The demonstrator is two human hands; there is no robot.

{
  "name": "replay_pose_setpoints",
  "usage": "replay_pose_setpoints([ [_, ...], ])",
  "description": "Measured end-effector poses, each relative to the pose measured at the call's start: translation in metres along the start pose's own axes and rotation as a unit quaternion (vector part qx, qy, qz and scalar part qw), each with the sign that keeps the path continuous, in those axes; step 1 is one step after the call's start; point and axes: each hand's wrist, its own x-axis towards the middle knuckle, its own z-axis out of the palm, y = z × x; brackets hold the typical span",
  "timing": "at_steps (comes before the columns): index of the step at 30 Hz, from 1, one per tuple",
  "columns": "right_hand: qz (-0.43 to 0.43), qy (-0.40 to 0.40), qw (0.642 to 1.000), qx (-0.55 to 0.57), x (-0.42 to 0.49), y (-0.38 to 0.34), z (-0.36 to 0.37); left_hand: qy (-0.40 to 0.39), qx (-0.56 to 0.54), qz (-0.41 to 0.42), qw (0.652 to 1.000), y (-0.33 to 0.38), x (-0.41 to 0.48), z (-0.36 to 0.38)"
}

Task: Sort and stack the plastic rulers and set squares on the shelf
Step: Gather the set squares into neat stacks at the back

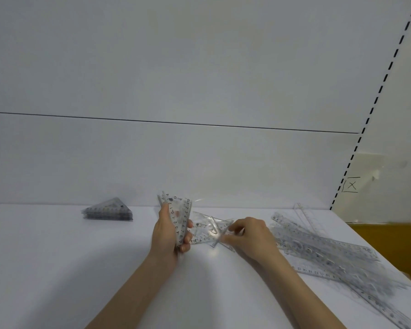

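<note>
One neat stack of clear plastic triangular set squares (108, 211) — several layers, exact number unreadable. One further bunch of them (179, 214) in the left hand (166, 236). A few loose set squares (207, 230) at the right hand (253, 235). One heap of long clear plastic rulers (330, 252) — too overlapped to count.

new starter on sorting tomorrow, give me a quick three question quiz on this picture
1. True or false: the left hand holds a bundle of set squares upright.
2. Where does the pile of long rulers lie? A) left of the neat stack B) right of the right hand C) in the left hand
3. What do the right hand's fingers touch?
Key: 1 true; 2 B; 3 the loose set squares lying mid-shelf.
</note>
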Motion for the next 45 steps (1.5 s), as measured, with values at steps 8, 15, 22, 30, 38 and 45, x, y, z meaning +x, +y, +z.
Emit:
replay_pose_setpoints([
  [8,-0.012,0.02,1.0,0.005,0.001,-0.006,0.004,0.007,-0.003,-0.004,1.0,-0.004,0.004,-0.001],
  [15,0.015,0.058,0.982,0.18,0.005,-0.002,-0.001,0.005,0.002,-0.007,1.0,-0.007,0.006,-0.001],
  [22,0.007,-0.085,0.834,0.545,-0.026,-0.043,-0.01,-0.016,0.0,-0.003,1.0,-0.007,0.001,0.006],
  [30,0.038,-0.141,0.85,0.507,-0.039,-0.057,0.009,-0.036,0.019,-0.008,0.999,-0.018,0.001,0.013],
  [38,0.003,-0.086,0.867,0.491,-0.043,-0.058,0.019,-0.022,0.059,0.063,0.996,-0.016,-0.006,0.015],
  [45,-0.033,-0.023,0.925,0.377,-0.037,-0.054,0.017,-0.054,0.083,0.09,0.991,-0.015,-0.009,0.012],
])
